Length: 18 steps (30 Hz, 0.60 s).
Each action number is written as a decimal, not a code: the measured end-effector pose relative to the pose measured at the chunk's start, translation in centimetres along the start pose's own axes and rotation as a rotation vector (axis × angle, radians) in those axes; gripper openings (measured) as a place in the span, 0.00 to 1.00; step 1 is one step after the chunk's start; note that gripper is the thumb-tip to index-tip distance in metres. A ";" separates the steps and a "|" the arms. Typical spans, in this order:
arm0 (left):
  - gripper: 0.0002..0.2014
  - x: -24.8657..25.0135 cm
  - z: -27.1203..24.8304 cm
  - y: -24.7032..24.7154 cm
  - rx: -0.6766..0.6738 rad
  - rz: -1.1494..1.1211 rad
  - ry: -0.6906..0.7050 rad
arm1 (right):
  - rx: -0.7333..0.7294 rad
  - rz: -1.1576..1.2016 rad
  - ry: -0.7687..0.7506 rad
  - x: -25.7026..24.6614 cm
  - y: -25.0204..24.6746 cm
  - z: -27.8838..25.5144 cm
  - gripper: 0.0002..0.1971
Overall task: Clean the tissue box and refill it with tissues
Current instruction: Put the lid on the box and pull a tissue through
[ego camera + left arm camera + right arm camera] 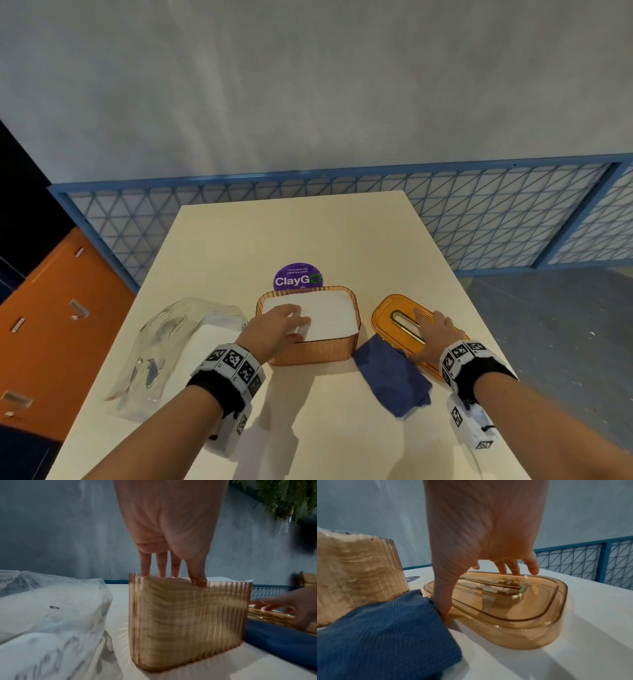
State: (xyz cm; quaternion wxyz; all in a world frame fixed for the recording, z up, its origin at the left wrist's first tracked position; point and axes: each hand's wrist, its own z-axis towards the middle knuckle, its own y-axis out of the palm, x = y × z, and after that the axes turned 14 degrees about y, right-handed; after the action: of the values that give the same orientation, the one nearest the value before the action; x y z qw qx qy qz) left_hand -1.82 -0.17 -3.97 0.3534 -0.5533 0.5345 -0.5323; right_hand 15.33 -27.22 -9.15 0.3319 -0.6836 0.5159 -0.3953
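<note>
Your left hand lies flat on the white tissues inside the orange box. The box has no top on. Your right hand rests on the orange lid, which lies on the table to the right of the box. A blue cloth sits between the box and the lid. A clear plastic bag lies on the left. A purple sticker shows behind the box.
</note>
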 end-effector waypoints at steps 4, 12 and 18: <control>0.27 -1.9 -0.2 -0.6 -0.113 -0.070 0.031 | 0.000 0.002 0.001 0.1 -0.2 -0.3 0.58; 0.24 -1.5 -0.6 -0.4 -0.051 -0.025 0.044 | 0.041 0.112 0.021 -0.1 -1.9 -1.1 0.61; 0.23 -1.1 -1.4 0.4 0.047 -0.119 0.061 | 0.092 0.188 -0.054 -1.5 -3.8 -2.0 0.62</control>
State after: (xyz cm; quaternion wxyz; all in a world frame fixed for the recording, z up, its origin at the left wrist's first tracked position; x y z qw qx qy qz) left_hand -3.12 1.13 -4.31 0.3174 -0.5592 0.4985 -0.5814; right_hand 15.02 -24.89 -5.30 0.4124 -0.6266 0.5501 -0.3670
